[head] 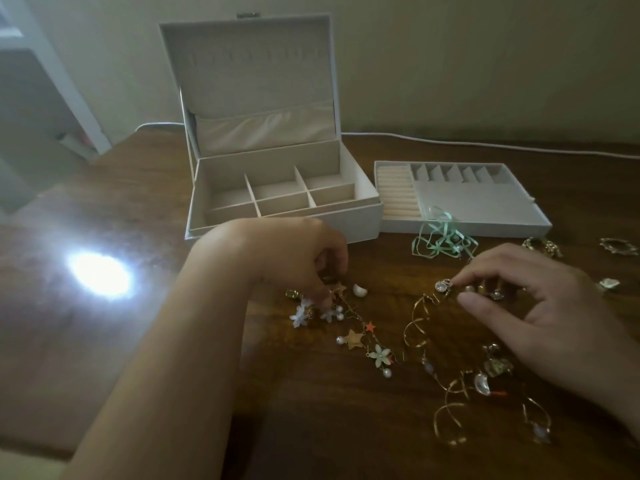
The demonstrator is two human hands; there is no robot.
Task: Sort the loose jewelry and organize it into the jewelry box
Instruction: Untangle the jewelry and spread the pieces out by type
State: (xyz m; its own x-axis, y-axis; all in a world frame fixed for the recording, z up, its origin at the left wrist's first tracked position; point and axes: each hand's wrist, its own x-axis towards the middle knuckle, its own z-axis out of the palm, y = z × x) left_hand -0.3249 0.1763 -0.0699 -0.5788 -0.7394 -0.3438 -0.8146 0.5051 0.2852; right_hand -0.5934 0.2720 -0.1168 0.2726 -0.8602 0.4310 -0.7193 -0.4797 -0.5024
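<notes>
An open white jewelry box (pixel 363 216) with empty divided compartments stands at the back of the wooden table. Its removable tray (pixel 481 223) with ring rolls lies to the right. My left hand (pixel 294 254) curls down in front of the box, its fingertips pinching the top of a charm chain (pixel 360 327) with stars, flowers and pearls. My right hand (pixel 530 306) pinches a sparkly stone ring (pixel 442 285) between thumb and forefinger. Gold spiral earrings (pixel 419 323) and further gold pieces (pixel 464 403) lie below it. White flower earrings (pixel 301 315) rest by my left fingertips.
A mint-green ribbon (pixel 443 237) trails off the tray's front. Gold brooches (pixel 620 245) and small pieces (pixel 543 245) lie at the far right. A white cable (pixel 485 144) runs along the table's back edge. Bright glare (pixel 100 275) marks the left side.
</notes>
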